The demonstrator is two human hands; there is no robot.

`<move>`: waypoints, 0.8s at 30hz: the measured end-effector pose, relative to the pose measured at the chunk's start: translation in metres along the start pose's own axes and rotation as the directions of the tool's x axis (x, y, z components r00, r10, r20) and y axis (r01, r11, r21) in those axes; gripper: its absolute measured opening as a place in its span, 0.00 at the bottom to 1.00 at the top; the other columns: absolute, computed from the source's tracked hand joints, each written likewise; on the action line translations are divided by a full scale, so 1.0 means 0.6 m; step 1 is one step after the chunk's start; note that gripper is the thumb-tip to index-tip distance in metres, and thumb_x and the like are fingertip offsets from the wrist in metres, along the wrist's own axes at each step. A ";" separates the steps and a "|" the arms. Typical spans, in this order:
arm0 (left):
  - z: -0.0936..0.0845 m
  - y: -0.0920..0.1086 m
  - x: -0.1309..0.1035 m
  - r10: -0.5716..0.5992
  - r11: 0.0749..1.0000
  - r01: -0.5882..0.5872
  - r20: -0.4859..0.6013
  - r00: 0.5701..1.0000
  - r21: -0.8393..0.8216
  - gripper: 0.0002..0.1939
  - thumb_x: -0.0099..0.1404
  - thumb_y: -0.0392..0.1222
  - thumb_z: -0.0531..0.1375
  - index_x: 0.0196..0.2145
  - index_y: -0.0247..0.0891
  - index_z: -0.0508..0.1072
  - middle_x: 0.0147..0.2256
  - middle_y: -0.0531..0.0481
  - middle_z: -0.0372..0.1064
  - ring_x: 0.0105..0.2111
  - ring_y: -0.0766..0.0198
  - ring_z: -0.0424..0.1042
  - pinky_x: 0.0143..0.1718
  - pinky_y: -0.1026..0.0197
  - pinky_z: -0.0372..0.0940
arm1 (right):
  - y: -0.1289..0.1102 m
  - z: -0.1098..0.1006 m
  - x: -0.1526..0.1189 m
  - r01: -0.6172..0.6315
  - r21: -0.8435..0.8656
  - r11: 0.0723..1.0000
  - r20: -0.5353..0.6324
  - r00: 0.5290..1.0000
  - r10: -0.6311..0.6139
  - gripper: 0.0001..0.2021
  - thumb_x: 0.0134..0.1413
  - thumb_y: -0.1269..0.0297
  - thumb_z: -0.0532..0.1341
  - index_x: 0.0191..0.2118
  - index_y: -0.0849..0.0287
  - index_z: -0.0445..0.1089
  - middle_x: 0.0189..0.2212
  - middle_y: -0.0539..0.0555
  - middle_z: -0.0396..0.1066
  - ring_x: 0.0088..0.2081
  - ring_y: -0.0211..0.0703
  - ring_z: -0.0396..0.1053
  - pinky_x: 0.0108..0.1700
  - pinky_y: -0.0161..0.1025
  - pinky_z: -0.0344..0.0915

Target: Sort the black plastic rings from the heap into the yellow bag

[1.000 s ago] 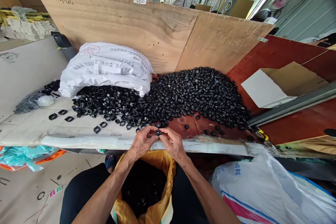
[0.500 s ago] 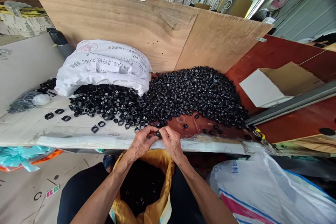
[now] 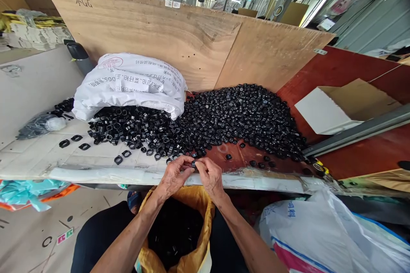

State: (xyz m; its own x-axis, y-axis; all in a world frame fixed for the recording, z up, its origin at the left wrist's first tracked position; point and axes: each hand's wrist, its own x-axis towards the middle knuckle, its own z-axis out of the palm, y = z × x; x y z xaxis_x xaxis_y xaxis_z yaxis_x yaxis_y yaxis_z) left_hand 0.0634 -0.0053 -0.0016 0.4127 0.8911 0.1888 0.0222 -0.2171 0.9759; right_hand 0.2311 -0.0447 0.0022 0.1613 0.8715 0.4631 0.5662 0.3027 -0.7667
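Between the fingertips of both hands is a small black plastic part (image 3: 193,164), above the table's front edge. My left hand (image 3: 174,175) pinches it from the left, and my right hand (image 3: 209,175) grips it from the right with curled fingers. Much of the part is covered by the fingers. Just beyond lie a heap of black rings (image 3: 128,128) on the left and a larger mound of small black caps (image 3: 243,111) on the right. Below my wrists, a yellow sack (image 3: 208,226) stands open between my knees, with black parts inside.
A printed white sack (image 3: 134,81) lies on the rings against a plywood board (image 3: 160,34). Loose rings (image 3: 64,143) are scattered at left. An open carton (image 3: 329,106) and a metal bar (image 3: 358,130) are at right. A white plastic bag (image 3: 307,222) stands below the edge.
The whole view has shifted slightly right and down. Both hands stay together at the table edge, still holding the small black part, with only slight finger movement.
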 end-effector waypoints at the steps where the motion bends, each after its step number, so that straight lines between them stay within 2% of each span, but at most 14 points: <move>1: 0.001 0.001 0.000 -0.010 1.000 0.010 -0.007 1.000 -0.017 0.11 0.67 0.41 0.63 0.46 0.38 0.77 0.41 0.48 0.79 0.38 0.62 0.79 0.45 0.59 0.74 | -0.001 -0.002 -0.002 -0.004 0.029 1.000 0.007 1.000 0.004 0.09 0.68 0.59 0.59 0.43 0.56 0.74 0.29 0.50 0.73 0.29 0.41 0.70 0.35 0.37 0.68; 3: 0.002 0.005 0.000 -0.020 0.999 0.019 -0.022 1.000 -0.038 0.11 0.67 0.42 0.64 0.46 0.38 0.77 0.42 0.47 0.79 0.38 0.62 0.79 0.44 0.59 0.74 | -0.004 -0.008 -0.005 0.014 0.070 0.997 0.058 0.998 -0.018 0.13 0.67 0.61 0.59 0.53 0.56 0.73 0.36 0.53 0.76 0.34 0.44 0.74 0.39 0.39 0.71; 4: 0.002 0.007 0.000 -0.019 0.999 0.017 -0.028 0.999 -0.042 0.11 0.67 0.43 0.64 0.46 0.38 0.77 0.42 0.47 0.79 0.38 0.61 0.80 0.44 0.59 0.74 | -0.006 -0.011 -0.006 0.032 0.071 0.997 0.087 0.995 -0.038 0.12 0.68 0.61 0.59 0.51 0.56 0.73 0.37 0.54 0.77 0.36 0.45 0.74 0.41 0.40 0.71; 6: 0.002 0.012 -0.001 -0.017 0.999 0.016 -0.030 0.999 -0.038 0.11 0.67 0.44 0.64 0.45 0.38 0.77 0.41 0.47 0.80 0.38 0.61 0.79 0.44 0.59 0.74 | -0.009 -0.014 -0.007 0.060 0.034 0.998 0.100 0.993 -0.063 0.09 0.69 0.61 0.58 0.40 0.56 0.75 0.34 0.55 0.76 0.36 0.46 0.73 0.41 0.41 0.69; 8: 0.001 0.014 -0.001 -0.025 0.999 0.024 -0.031 0.999 -0.034 0.12 0.67 0.45 0.65 0.46 0.38 0.76 0.41 0.48 0.80 0.37 0.61 0.79 0.43 0.59 0.74 | -0.011 -0.013 -0.007 0.071 -0.011 0.997 0.058 0.996 -0.071 0.15 0.69 0.61 0.57 0.29 0.55 0.70 0.28 0.53 0.72 0.32 0.44 0.70 0.39 0.41 0.67; 10: 0.001 0.015 -0.001 -0.036 0.999 0.035 -0.035 0.999 -0.035 0.12 0.67 0.45 0.65 0.46 0.38 0.76 0.40 0.48 0.79 0.37 0.62 0.79 0.43 0.59 0.74 | -0.011 -0.012 -0.007 0.091 -0.021 0.996 0.025 0.996 -0.090 0.17 0.69 0.60 0.58 0.26 0.55 0.66 0.25 0.51 0.68 0.31 0.44 0.67 0.39 0.42 0.66; 13: 0.001 0.012 -0.001 -0.029 0.999 0.027 -0.049 0.998 -0.047 0.12 0.66 0.43 0.65 0.46 0.38 0.75 0.40 0.48 0.79 0.37 0.62 0.79 0.43 0.59 0.74 | -0.011 -0.012 -0.009 0.087 0.022 0.996 0.024 0.996 -0.088 0.08 0.66 0.57 0.60 0.37 0.55 0.71 0.31 0.53 0.70 0.32 0.45 0.68 0.39 0.42 0.67; 15: 0.001 0.011 -0.001 -0.019 0.999 0.017 -0.046 0.999 -0.048 0.11 0.66 0.43 0.64 0.46 0.39 0.75 0.41 0.48 0.79 0.37 0.61 0.79 0.43 0.59 0.74 | -0.011 -0.014 -0.010 0.080 0.041 0.996 0.059 0.995 -0.082 0.10 0.64 0.58 0.61 0.47 0.55 0.72 0.37 0.54 0.73 0.34 0.46 0.70 0.41 0.43 0.69; 16: 0.001 0.010 -0.001 -0.015 0.999 0.013 -0.040 0.999 -0.048 0.11 0.67 0.43 0.64 0.46 0.39 0.75 0.41 0.48 0.79 0.38 0.61 0.80 0.44 0.59 0.74 | -0.011 -0.014 -0.010 0.084 0.032 0.996 0.072 0.994 -0.086 0.10 0.65 0.58 0.61 0.48 0.55 0.72 0.37 0.54 0.73 0.34 0.46 0.70 0.41 0.43 0.69; 17: 0.001 0.010 -0.001 -0.012 0.999 0.011 -0.035 0.999 -0.045 0.11 0.67 0.43 0.64 0.46 0.39 0.75 0.41 0.48 0.79 0.38 0.61 0.80 0.44 0.59 0.74 | -0.011 -0.015 -0.010 0.094 0.009 0.996 0.076 0.993 -0.094 0.07 0.66 0.59 0.60 0.44 0.55 0.73 0.34 0.53 0.73 0.34 0.46 0.70 0.41 0.43 0.68; 19: -0.001 0.011 -0.001 -0.009 0.999 0.008 -0.026 1.000 -0.033 0.11 0.67 0.44 0.64 0.46 0.39 0.75 0.40 0.48 0.79 0.38 0.61 0.79 0.44 0.59 0.74 | -0.012 -0.014 -0.011 0.108 -0.047 0.993 0.057 0.993 -0.105 0.12 0.68 0.60 0.59 0.31 0.54 0.70 0.27 0.51 0.68 0.31 0.45 0.67 0.40 0.42 0.66; 20: -0.002 0.012 -0.001 -0.006 1.000 0.006 -0.019 1.000 -0.029 0.11 0.68 0.44 0.64 0.46 0.39 0.75 0.40 0.48 0.79 0.39 0.61 0.79 0.44 0.58 0.74 | -0.013 -0.013 -0.011 0.101 -0.056 0.993 0.040 0.994 -0.099 0.13 0.68 0.60 0.59 0.29 0.54 0.68 0.25 0.50 0.67 0.31 0.45 0.66 0.39 0.42 0.66; 21: -0.003 0.013 -0.001 -0.001 1.000 0.001 -0.011 1.000 -0.030 0.11 0.68 0.44 0.64 0.46 0.39 0.75 0.40 0.48 0.79 0.39 0.61 0.79 0.44 0.58 0.74 | -0.014 -0.012 -0.011 0.091 -0.043 0.995 0.028 0.996 -0.090 0.12 0.68 0.59 0.59 0.31 0.54 0.69 0.27 0.51 0.68 0.31 0.45 0.67 0.39 0.41 0.66; 24: -0.004 0.017 -0.005 0.011 0.998 -0.010 0.019 1.000 -0.055 0.10 0.68 0.43 0.64 0.46 0.39 0.75 0.42 0.48 0.79 0.40 0.61 0.79 0.46 0.58 0.73 | -0.017 -0.014 -0.016 0.080 0.040 0.996 0.058 0.995 -0.082 0.07 0.67 0.60 0.61 0.43 0.55 0.73 0.37 0.54 0.75 0.36 0.45 0.72 0.41 0.41 0.69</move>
State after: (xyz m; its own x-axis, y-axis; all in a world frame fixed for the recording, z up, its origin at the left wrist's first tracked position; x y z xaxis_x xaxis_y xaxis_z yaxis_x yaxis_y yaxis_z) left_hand 0.0603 -0.0096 0.0080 0.4302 0.8808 0.1977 -0.0325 -0.2038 0.9785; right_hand 0.2304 -0.0594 0.0094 0.0674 0.8644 0.4983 0.5444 0.3867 -0.7444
